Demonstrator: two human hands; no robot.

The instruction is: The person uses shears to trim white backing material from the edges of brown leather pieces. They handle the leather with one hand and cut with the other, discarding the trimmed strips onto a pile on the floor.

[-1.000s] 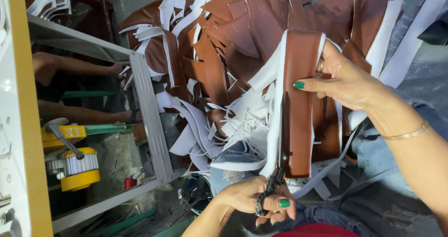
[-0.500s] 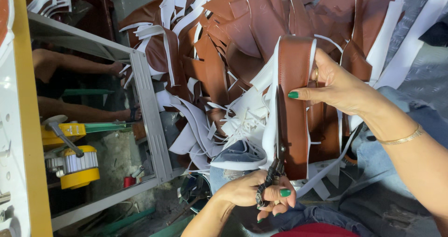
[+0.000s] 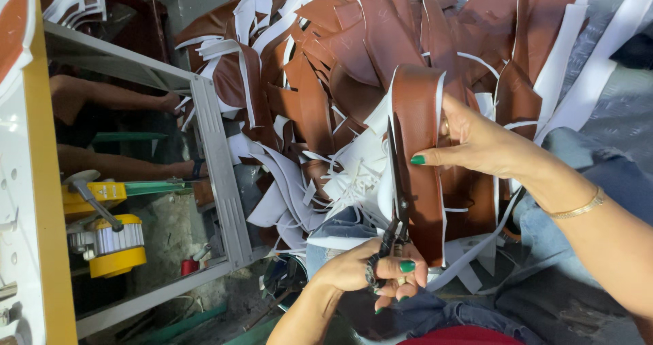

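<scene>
My left hand grips the handles of black scissors, whose blades lie along the edge between the brown face and the white backing of a brown leather strip. My right hand pinches that strip by its upper part, thumb in front and fingers behind. A gold bracelet sits on that wrist. The strip hangs over my lap in blue jeans.
A big heap of brown and white leather offcuts fills the space beyond my hands. A grey metal table frame stands beside it, with another person's bare legs under it. A yellow machine sits nearby.
The scissors' blades have run further along the strip's edge. My right hand has shifted slightly while keeping the strip taut.
</scene>
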